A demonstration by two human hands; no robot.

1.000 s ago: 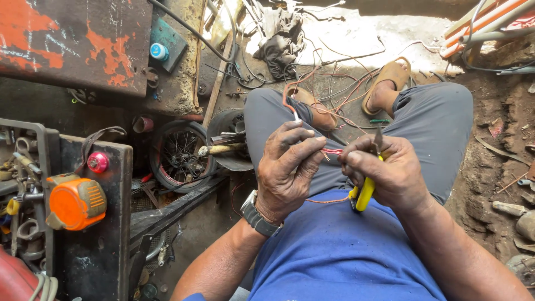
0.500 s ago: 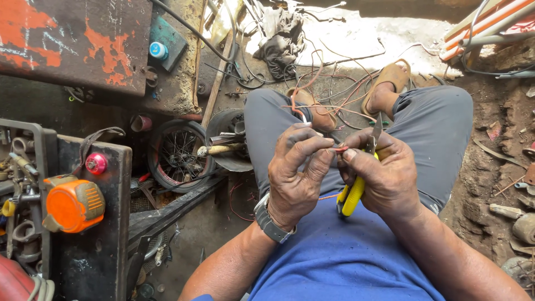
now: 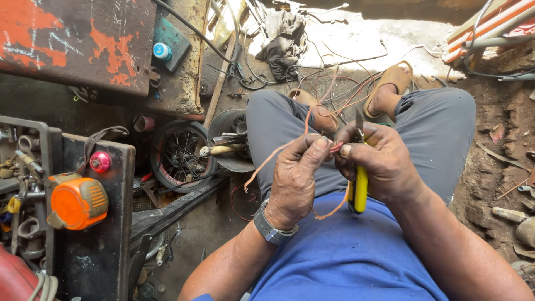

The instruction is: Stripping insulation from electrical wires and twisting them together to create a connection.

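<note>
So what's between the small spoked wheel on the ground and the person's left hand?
In the head view, between the spoked wheel and the left hand lie a wooden-handled tool, the grey-trousered left knee and thin orange wire.

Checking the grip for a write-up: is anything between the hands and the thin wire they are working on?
Nothing visible. The left hand and right hand both pinch the reddish wire directly; the yellow-handled pliers sit in the right palm, below it.

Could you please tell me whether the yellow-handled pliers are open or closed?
Cannot tell: the right hand wraps the pliers, hiding most of the tip.
</note>
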